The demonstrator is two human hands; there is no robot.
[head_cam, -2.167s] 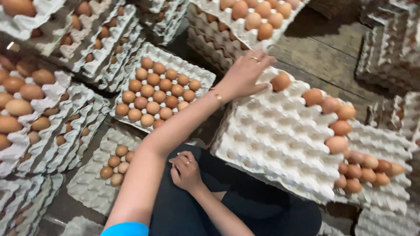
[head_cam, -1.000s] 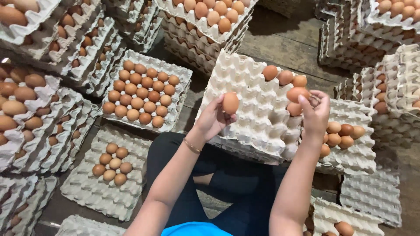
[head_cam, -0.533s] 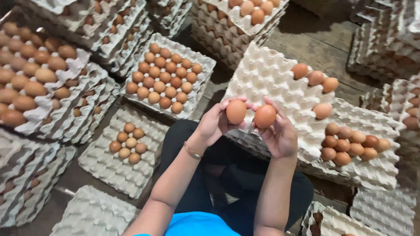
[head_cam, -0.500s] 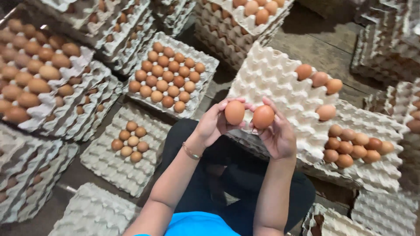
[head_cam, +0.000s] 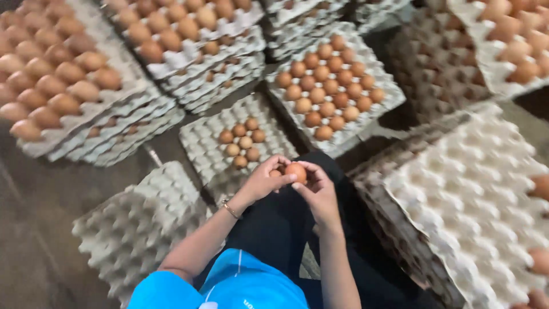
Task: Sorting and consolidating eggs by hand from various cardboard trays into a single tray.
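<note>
Both hands meet over the person's lap, just in front of the small egg tray point(head_cam: 211, 146) that holds seven brown eggs: the left hand point(head_cam: 264, 182) curls its fingers around one small egg point(head_cam: 275, 173) that barely shows, and the right hand point(head_cam: 318, 191) pinches a larger brown egg point(head_cam: 295, 171) between thumb and fingertips — the two eggs touch. Beyond that tray, to its right, lies a fuller tray point(head_cam: 337, 86) of eggs, and to its left stand tall stacked trays point(head_cam: 74, 97) — all loaded.
</note>
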